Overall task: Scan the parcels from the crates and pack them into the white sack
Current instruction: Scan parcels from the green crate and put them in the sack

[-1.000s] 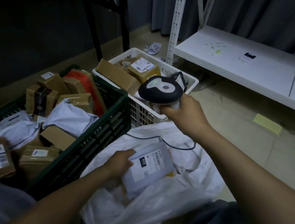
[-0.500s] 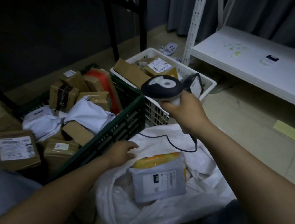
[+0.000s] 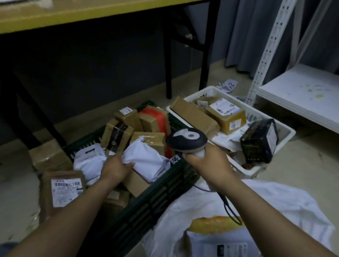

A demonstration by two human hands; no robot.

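White sack (image 3: 284,201) near right: grey mailer (image 3: 225,253), yellow parcel (image 3: 214,224) in. Green crate (image 3: 150,199), white crate (image 3: 288,132) mostly full. Left hand (image 3: 115,167) grips white mailer (image 3: 148,162); right hand (image 3: 209,164) grips scanner (image 3: 186,140).

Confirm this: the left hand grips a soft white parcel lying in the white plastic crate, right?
Not quite. In the head view the left hand grips the soft white parcel in the dark green plastic crate instead.

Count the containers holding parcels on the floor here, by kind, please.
Dark green slatted plastic crate: 1
White lattice plastic crate: 1
White plastic sack: 1
Total: 3
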